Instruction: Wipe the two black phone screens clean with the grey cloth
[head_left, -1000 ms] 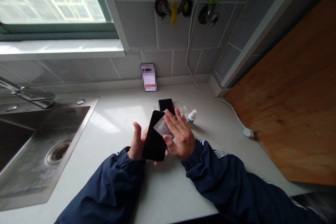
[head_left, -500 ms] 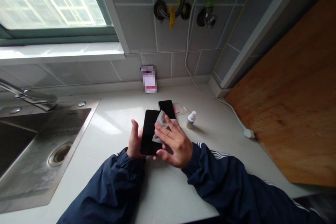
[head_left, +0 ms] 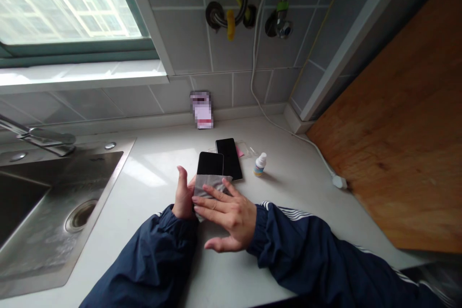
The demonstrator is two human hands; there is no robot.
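Note:
My left hand [head_left: 185, 198] supports a black smartphone [head_left: 210, 163] from below, its thumb raised off the phone's left side; the fingers underneath are mostly hidden. A grey zigzag-edged cleaning cloth [head_left: 212, 181] lies across the lower part of the screen. Spread flat over that cloth are the fingers of my right hand [head_left: 231, 214], pressing it to the phone, with the thumb held apart below. Just behind the phone, a second dark phone [head_left: 231, 160] lies on the counter. To its right a small white spray bottle [head_left: 260, 164] stands upright.
A steel sink [head_left: 119, 154] with a faucet [head_left: 46, 139] is at the left. Another phone [head_left: 203, 110], its screen blurred, leans against the tiled wall. A clear plastic piece and a pink scrap [head_left: 239, 152] lie by the second phone. A white cable ends in a plug [head_left: 340, 182] near the wooden panel [head_left: 390, 154].
My right hand and the cloth have slid down and left over the phone's screen. The cloth now covers the lower part, and the screen's top is bare. The view has shifted slightly.

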